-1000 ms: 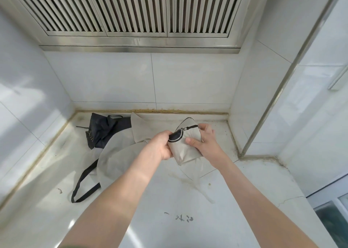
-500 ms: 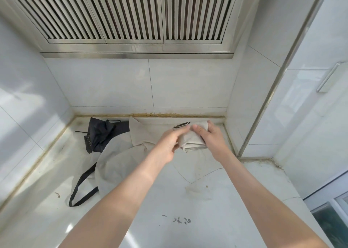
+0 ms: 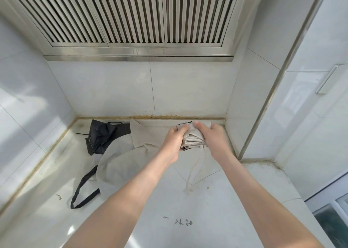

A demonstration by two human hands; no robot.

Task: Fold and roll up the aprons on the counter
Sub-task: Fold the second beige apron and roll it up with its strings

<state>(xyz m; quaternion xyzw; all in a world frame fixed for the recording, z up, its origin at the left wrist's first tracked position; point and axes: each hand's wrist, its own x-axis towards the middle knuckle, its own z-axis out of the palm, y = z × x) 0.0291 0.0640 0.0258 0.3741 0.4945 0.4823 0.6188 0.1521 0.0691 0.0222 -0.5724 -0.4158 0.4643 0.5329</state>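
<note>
Rolled apron (image 3: 194, 140) gripped between both hands, fingers (image 3: 183, 128) curled.

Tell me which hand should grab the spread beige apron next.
Probably left: the left hand sits beside the spread beige apron; the right hand is beyond the rolled bundle both grip.

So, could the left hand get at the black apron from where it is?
Probably, once freed: the left hand grips the rolled beige apron, but the black apron lies in the open to its left.
</note>
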